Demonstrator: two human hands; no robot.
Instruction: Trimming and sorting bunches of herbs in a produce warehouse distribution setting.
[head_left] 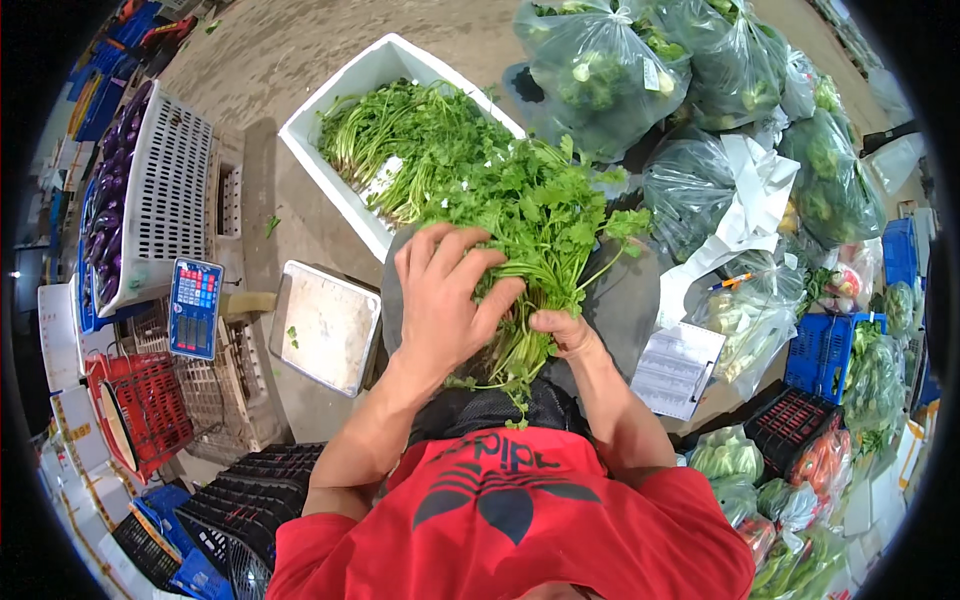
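Note:
A large leafy bunch of coriander (545, 215) lies over my lap, its stems pointing toward me. My right hand (568, 335) is closed round the stems from the right side, thumb on top. To the left, my left hand (445, 290) rests against the stems with its fingers bent and spread apart; their tips partly disappear behind the leaves. Beyond my hands stands a white foam box (300, 130) filled with more coriander (400, 150), with white bits lying among the leaves. The bunch overlaps the near right corner of the box.
Left of me are a platform scale (325, 330) with its blue keypad display (195, 308), a white crate (170, 190) of eggplants and a red basket (150, 410). Tied plastic bags of vegetables (610, 90) crowd the right, beside a clipboard (678, 370) and a pen (732, 282). Black crates (250, 500) stand at lower left.

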